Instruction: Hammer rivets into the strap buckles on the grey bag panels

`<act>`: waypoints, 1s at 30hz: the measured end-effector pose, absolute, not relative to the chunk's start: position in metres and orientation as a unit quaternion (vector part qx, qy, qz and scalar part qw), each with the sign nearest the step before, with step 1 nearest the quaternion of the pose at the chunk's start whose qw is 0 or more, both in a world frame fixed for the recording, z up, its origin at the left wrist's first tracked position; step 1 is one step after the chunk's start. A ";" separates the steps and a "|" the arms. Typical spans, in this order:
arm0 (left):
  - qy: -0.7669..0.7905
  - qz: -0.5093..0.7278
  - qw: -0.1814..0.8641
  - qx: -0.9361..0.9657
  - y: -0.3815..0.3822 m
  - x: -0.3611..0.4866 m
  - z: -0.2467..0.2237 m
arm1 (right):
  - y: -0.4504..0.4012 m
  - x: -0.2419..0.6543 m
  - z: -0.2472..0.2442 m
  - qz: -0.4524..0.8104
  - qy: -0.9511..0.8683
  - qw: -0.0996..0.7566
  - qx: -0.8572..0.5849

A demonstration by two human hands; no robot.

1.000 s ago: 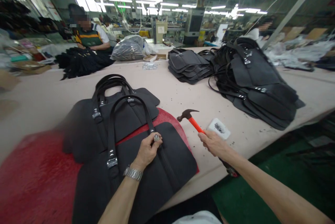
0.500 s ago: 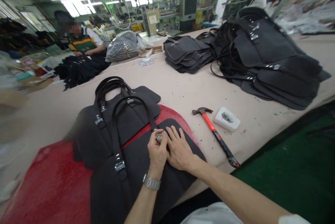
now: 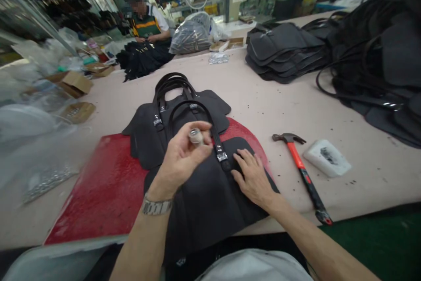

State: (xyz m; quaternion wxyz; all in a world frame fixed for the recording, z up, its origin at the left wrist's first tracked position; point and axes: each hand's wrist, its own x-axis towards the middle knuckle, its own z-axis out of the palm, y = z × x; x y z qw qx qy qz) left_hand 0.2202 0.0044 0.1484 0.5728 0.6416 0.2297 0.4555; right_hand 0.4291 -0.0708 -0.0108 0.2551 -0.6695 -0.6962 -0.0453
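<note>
My left hand [image 3: 176, 160], with a metal watch [image 3: 157, 207] at the wrist, is raised over a black bag panel [image 3: 200, 215]. Its fingers close around a short metal cylinder [image 3: 195, 136], perhaps a hand punch, whose round end faces me. My right hand [image 3: 255, 180] lies on the panel's right side, fingers stretched out and holding nothing. Between the hands, the bag handle [image 3: 210, 119] ends at a shiny metal fitting [image 3: 222, 156]. Similar panels with handles [image 3: 148, 119] lie just behind. Beneath them is a red mat [image 3: 108, 189].
A claw hammer [image 3: 304, 171] and a white block [image 3: 327, 158] with dark marks lie to the right. Piles of black bag pieces [image 3: 283, 48] stand at the back right. Cardboard boxes [image 3: 72, 83] and a bag of metal parts [image 3: 49, 180] are left. A co-worker [image 3: 148, 22] stands beyond.
My left hand has lifted off the panel and moved left with the metal cylinder, uncovering the handle's fitting. My right hand has come apart from it. The view has turned left.
</note>
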 end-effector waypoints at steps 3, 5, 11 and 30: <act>0.366 0.548 0.551 0.512 0.029 0.155 0.072 | -0.102 0.475 -0.019 -0.112 -0.625 0.229 -0.738; 0.417 0.580 0.545 0.439 0.028 0.120 0.031 | -0.123 0.512 -0.030 -0.142 -0.555 0.178 -0.800; 0.402 0.594 0.565 0.408 0.008 0.106 -0.001 | -0.140 0.574 -0.042 -0.031 -0.460 0.102 -0.882; 0.515 0.532 0.249 0.624 -0.010 0.135 -0.006 | -0.111 0.458 0.077 0.448 -0.311 0.557 -0.627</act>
